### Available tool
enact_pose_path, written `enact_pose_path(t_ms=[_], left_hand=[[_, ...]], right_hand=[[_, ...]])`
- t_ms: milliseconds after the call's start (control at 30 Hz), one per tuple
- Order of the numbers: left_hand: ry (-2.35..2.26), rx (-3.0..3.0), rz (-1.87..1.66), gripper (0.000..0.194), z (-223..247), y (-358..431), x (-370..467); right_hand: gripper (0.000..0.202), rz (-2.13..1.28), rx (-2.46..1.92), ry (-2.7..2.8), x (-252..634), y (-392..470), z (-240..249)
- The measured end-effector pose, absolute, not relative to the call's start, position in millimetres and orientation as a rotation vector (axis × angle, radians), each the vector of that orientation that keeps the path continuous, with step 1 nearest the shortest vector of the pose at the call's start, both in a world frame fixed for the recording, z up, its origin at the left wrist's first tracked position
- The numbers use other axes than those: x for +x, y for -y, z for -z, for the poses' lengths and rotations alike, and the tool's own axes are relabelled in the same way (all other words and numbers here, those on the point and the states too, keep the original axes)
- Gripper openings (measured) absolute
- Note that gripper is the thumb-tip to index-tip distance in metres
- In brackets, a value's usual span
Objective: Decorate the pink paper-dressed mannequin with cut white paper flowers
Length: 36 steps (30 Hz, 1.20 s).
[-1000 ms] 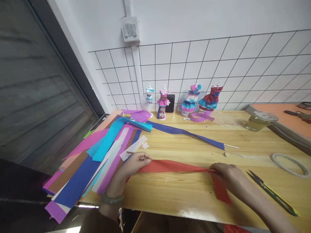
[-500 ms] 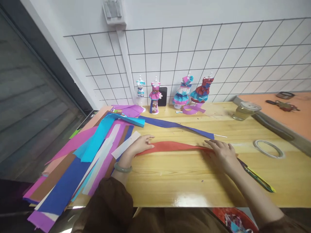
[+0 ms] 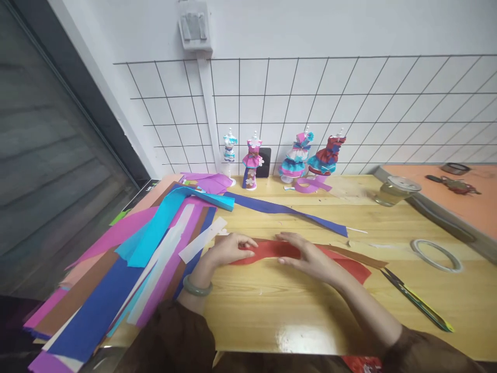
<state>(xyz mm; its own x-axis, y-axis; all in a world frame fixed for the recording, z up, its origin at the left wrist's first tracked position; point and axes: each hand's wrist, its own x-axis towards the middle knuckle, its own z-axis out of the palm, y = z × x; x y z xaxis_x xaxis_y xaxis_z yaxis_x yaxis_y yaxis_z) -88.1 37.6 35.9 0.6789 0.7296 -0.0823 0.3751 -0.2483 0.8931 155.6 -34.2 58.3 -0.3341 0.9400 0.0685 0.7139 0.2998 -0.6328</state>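
A red paper strip [image 3: 272, 249] lies across the wooden table in front of me, with a brown strip [image 3: 359, 255] behind it. My left hand [image 3: 232, 249] pinches the strip's left part between thumb and fingers. Over its middle rests my right hand [image 3: 303, 254], fingers spread and thumb apart at the near edge. The strip's right end fans out beyond my right wrist. Near the brown strip's tip lie scissors [image 3: 421, 303] with yellow-green handles. A dark blue strip [image 3: 287, 209] stretches across the table farther back.
Coloured strips [image 3: 97, 295] are heaped at the left, beside a white piece [image 3: 202, 241]. Small dressed mannequins [image 3: 297, 158] stand by the tiled wall. At the right are a tape roll [image 3: 437, 255], a lidded cup [image 3: 396, 190] and an orange surface [image 3: 473, 207].
My right hand has slid left along the red strip, towards my left hand. The strip's right end now lies spread, and the brown strip shows behind it. The view has shifted slightly.
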Motion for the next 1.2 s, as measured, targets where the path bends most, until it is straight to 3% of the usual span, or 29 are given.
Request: enact_pose_path(t_ms=[300, 467, 567, 867, 1200], left_hand=[[-0.708, 1.720, -0.502, 0.034, -32.9, -37.3, -89.4], [-0.589, 1.597, -0.508, 0.050, -41.5, -33.6, -89.6], [-0.567, 1.550, -0.522, 0.057, -47.9, -31.5, -91.4], [-0.691, 1.497, -0.595, 0.059, -46.0, -37.4, -101.4], [-0.681, 1.539, -0.626, 0.061, -39.5, -45.8, -109.4]], right_hand=[[0.033, -0.925, -1.345, 2.144, 123.8, 13.7, -60.1], [0.036, -0.924, -1.235, 2.042, 123.2, 11.1, -62.6], [0.044, -1.121, -1.169, 1.990, 116.6, 8.8, -64.7], [0.039, -1.277, -1.329, 1.835, 128.6, 10.0, -74.5], [0.042, -1.088, -1.657, 1.589, 210.7, 53.7, -93.8]])
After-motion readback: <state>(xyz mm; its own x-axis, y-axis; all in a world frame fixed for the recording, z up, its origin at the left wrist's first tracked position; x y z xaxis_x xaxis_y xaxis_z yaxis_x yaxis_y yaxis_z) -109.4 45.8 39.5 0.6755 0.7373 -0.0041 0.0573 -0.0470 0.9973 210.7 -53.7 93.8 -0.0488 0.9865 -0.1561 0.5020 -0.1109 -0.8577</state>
